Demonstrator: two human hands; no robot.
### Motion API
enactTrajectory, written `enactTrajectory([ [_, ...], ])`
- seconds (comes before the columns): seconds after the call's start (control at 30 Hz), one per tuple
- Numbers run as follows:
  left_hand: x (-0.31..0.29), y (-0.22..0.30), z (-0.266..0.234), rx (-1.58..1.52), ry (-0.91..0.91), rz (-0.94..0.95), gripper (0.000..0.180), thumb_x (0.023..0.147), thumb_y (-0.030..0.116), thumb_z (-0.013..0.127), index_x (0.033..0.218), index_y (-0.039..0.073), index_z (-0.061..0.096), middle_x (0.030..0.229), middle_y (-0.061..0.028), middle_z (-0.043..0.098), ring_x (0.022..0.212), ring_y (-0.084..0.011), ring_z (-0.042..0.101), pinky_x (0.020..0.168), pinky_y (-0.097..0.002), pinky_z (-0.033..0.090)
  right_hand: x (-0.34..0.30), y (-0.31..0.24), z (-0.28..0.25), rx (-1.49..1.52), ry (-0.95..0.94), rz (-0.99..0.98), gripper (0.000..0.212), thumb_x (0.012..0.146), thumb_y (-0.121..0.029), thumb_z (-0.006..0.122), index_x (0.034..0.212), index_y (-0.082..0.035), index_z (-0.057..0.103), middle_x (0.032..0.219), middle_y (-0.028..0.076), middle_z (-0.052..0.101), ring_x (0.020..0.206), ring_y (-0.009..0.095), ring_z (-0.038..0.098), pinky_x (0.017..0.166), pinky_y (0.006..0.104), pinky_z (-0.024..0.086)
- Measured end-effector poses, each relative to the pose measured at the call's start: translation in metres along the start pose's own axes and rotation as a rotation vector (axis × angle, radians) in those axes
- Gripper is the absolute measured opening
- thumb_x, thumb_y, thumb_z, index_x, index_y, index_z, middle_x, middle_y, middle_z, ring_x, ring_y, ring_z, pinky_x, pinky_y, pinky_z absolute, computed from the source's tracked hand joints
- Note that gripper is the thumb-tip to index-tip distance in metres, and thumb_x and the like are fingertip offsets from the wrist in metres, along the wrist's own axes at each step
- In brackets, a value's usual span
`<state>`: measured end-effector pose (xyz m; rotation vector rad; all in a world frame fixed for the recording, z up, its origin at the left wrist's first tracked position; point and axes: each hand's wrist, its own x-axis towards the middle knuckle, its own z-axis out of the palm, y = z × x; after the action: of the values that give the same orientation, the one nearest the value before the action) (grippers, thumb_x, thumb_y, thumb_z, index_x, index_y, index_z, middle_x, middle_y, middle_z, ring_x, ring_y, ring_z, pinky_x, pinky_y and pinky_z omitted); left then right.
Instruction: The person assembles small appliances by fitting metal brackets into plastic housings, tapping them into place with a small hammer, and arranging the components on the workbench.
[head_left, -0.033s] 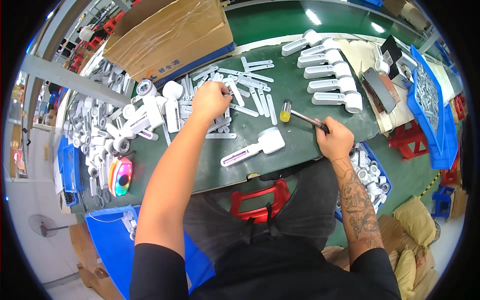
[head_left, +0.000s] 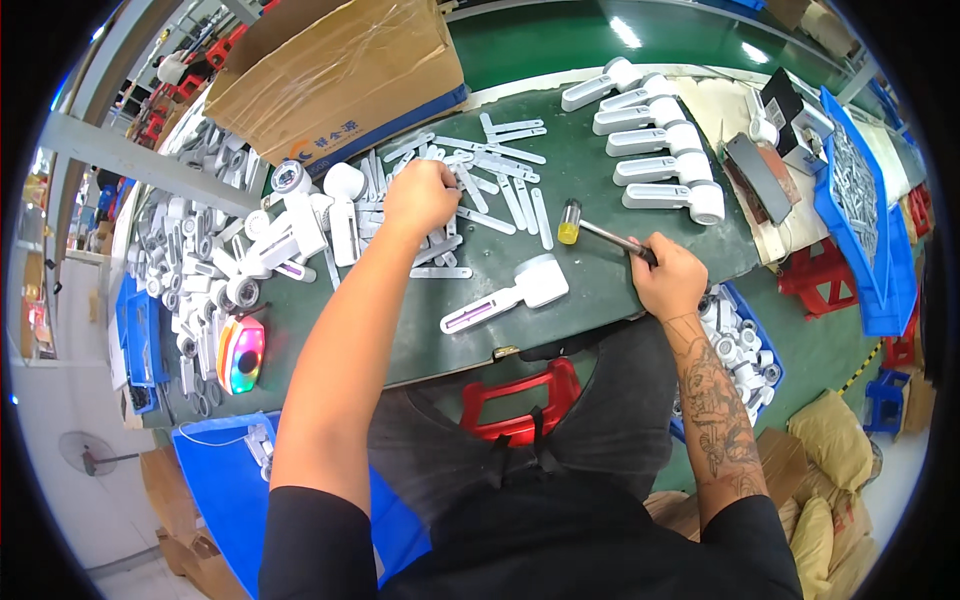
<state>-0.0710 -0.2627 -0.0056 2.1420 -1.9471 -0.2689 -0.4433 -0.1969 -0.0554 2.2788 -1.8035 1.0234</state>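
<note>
My left hand [head_left: 421, 198] is over a pile of flat grey-white plastic strips [head_left: 505, 161]; its fingers are curled closed, and what they pinch, if anything, is hidden. In my right hand [head_left: 668, 277] is the handle of a small hammer [head_left: 611, 234] with a yellow face, held low over the green bench. Between the hands lies a white plastic device housing [head_left: 509, 295] with a round head and a handle, whose long slot shows a purple strip. Several similar housings [head_left: 655, 141] stand in a row at the far right.
Many loose white housings [head_left: 200, 235] heap up at the left, near a colourfully lit device [head_left: 241, 355]. A big cardboard box [head_left: 340, 85] stands behind the strips. At right are a blue tray [head_left: 853, 195] of small parts and a lower bin [head_left: 740, 345] of white parts. A red stool [head_left: 520, 400] is below.
</note>
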Motion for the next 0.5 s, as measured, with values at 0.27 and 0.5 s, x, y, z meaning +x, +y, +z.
enactTrajectory([
  [0.27,0.005,0.011,0.023,0.312,0.171,0.143,0.016,0.092,0.015,0.071,0.1,0.004,0.079,0.108,-0.0181,0.076,0.105,-0.0398,0.073,0.094,-0.0505,0.06,-0.002,0.004,0.0,0.002,-0.012,0.027,0.028,0.091,-0.031,0.082,0.079,-0.012,0.063,0.072,0.006,0.067,0.067,0.034,0.067,0.058,0.0466,0.049],
  [0.5,-0.019,0.018,-0.014,-0.279,0.482,0.005,0.017,0.103,0.018,0.066,0.105,0.004,0.074,0.1,-0.0165,0.078,0.096,-0.0369,0.072,0.083,-0.0476,0.056,-0.003,0.003,-0.002,0.02,-0.022,0.026,0.028,0.09,-0.03,0.081,0.08,-0.012,0.063,0.073,0.006,0.067,0.068,0.034,0.067,0.058,0.0466,0.049],
])
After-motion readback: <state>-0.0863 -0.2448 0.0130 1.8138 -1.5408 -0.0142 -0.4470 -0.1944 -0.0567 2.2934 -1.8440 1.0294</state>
